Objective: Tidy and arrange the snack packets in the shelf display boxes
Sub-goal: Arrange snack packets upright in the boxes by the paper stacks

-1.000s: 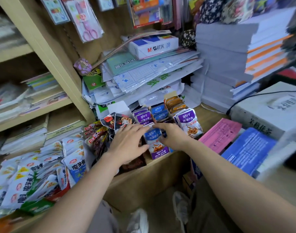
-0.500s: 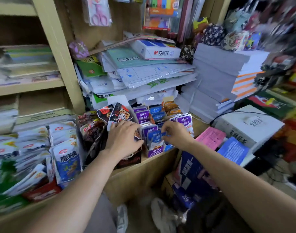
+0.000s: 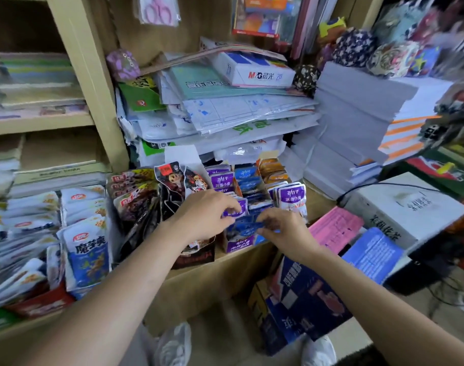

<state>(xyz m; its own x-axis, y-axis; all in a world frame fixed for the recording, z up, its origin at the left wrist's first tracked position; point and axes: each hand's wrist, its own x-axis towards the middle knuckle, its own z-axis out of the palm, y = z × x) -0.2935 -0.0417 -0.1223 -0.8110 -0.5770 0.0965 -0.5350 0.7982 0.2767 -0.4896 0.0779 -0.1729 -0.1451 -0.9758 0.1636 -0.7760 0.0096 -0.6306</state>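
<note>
Just above the purple display box [image 3: 238, 244], the right hand [image 3: 287, 232] pinches a motion-blurred blue snack packet [image 3: 245, 225] in curled fingers. The left hand [image 3: 201, 215] curls over the packet's other end, but blur leaves its grip unclear.

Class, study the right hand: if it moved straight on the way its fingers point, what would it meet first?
The right hand points leftward, pinching a blue packet. Just beyond that packet are the fingertips of the left hand, so it would probably meet those first, though depth is unclear.
</note>
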